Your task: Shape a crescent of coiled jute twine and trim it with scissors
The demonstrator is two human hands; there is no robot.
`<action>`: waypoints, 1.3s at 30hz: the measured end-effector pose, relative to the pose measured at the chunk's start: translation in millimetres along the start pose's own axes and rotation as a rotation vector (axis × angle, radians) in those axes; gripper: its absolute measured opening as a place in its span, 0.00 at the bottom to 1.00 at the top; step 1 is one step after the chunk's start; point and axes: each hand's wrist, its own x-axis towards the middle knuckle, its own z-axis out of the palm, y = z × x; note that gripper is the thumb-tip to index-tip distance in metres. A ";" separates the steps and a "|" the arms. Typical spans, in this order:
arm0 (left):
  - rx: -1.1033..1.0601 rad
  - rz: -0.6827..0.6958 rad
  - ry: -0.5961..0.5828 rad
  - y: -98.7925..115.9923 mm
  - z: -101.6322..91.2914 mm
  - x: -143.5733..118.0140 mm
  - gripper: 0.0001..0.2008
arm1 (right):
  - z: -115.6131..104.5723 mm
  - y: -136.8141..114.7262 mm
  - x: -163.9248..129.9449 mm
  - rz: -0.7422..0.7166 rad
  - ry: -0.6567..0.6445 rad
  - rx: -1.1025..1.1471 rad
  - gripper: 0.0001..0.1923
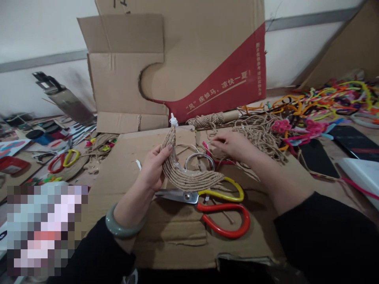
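My left hand (152,167) holds a curved piece wrapped in jute twine (180,173), its narrow end pointing up. A glue bottle's white nozzle (173,119) shows just behind that tip. My right hand (232,146) pinches a thin strand of twine near the loose twine pile (260,132). Below the wrapped piece lie scissors with one yellow and one red handle (216,205) on flat cardboard (166,228). A metal ring (199,159) rests between my hands.
A cut cardboard box with a red printed panel (177,67) stands behind. Colourful pipe cleaners (319,102) and dark phones (352,142) lie at the right. More scissors (63,159) and clutter sit at the left. A twine spool (213,118) lies by the box.
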 end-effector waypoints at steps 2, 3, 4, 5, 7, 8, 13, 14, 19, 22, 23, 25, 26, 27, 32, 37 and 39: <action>-0.004 0.013 0.018 0.2 0.5 0.0 0.19 | 3.7 -12.9 -2.3 0.005 -0.143 -0.191 0.13; -0.005 0.018 0.025 0.4 1.0 -0.1 0.20 | 4.9 -18.3 -3.4 0.014 -0.183 -0.259 0.14; -0.004 0.019 0.028 0.6 1.7 -0.2 0.20 | 5.7 -22.3 -4.3 0.023 -0.205 -0.307 0.14; -0.001 0.016 0.027 0.8 2.3 -0.5 0.20 | 6.1 -24.9 -5.0 0.029 -0.217 -0.336 0.14; 0.004 0.006 0.017 0.9 3.2 -1.1 0.21 | 6.1 -26.1 -5.7 0.043 -0.235 -0.356 0.15; 0.004 0.004 0.012 0.9 3.4 -1.3 0.20 | 5.9 -25.5 -5.7 0.049 -0.245 -0.358 0.15; 0.012 -0.006 0.002 -0.8 2.8 -1.3 0.19 | 5.7 -21.6 -5.1 0.085 -0.263 -0.358 0.15; 0.015 -0.011 0.002 -1.2 2.5 -1.2 0.19 | 5.7 -20.7 -5.1 0.094 -0.263 -0.348 0.16; 0.018 -0.021 -0.006 -2.0 1.7 -2.5 0.18 | 3.2 -5.5 -1.3 0.133 0.010 -0.102 0.19; 0.030 -0.021 -0.024 -1.8 2.1 -3.7 0.19 | -1.3 7.6 3.8 0.173 0.262 0.328 0.19; 0.033 -0.023 -0.029 -1.8 2.3 -4.0 0.19 | -3.2 10.5 5.3 0.207 0.301 0.491 0.17; 0.037 -0.026 -0.031 -1.6 2.7 -4.3 0.19 | -7.0 13.0 7.2 0.288 0.341 0.773 0.14; 0.039 -0.025 -0.030 -1.4 2.9 -4.4 0.19 | -8.7 12.9 7.6 0.322 0.357 0.881 0.12; 0.043 -0.024 -0.028 -1.2 3.2 -4.5 0.19 | -10.0 12.2 7.7 0.346 0.372 0.965 0.10; 0.040 -0.029 -0.024 -0.1 4.0 -5.4 0.21 | -13.3 10.8 6.0 0.346 0.412 1.102 0.06; 0.035 -0.011 -0.028 -0.7 3.4 -5.6 0.18 | -19.7 16.5 0.6 0.246 0.421 1.099 0.12; 0.038 -0.005 -0.033 -1.2 3.2 -5.3 0.17 | -24.2 18.3 -1.8 0.232 0.447 1.121 0.12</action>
